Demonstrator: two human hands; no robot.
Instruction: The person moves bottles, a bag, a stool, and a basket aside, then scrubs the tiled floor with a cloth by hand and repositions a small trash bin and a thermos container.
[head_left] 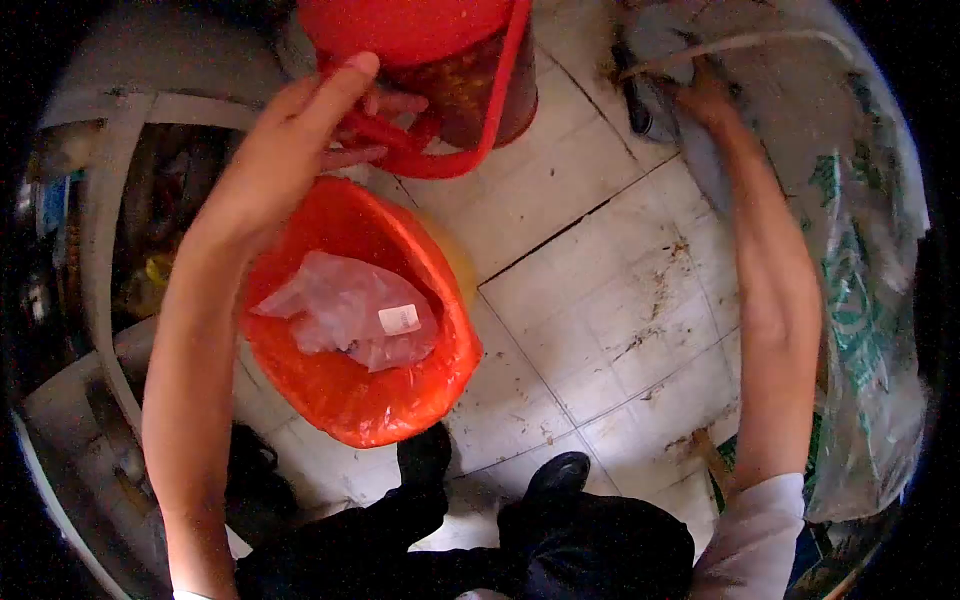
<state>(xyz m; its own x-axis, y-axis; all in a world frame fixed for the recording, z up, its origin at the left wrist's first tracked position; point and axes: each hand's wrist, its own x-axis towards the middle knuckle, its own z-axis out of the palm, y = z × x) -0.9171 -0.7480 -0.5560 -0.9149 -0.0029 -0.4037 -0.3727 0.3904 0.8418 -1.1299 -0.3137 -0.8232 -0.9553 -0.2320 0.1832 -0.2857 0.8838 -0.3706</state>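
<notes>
At the upper left, my left hand [325, 110] has its fingers around the red handle [440, 165] of a container with a red top [410, 30] and a see-through, brownish body [512, 95]. Below it stands a bin with an orange-red liner [440, 385], and a crumpled clear plastic bag [340, 300] with a white label lies inside. My right hand [708, 95] reaches to the upper right, beside a dark and pale object [640, 105] on the floor. Its fingers are dim and blurred, so I cannot make out their grip.
Dirt marks the pale tiled floor [560, 330]. A large clear plastic bag with green print [855, 300] stands along the right side. Shelving [120, 200] with dark contents is at the left. My dark shoes [560, 473] are at the bottom.
</notes>
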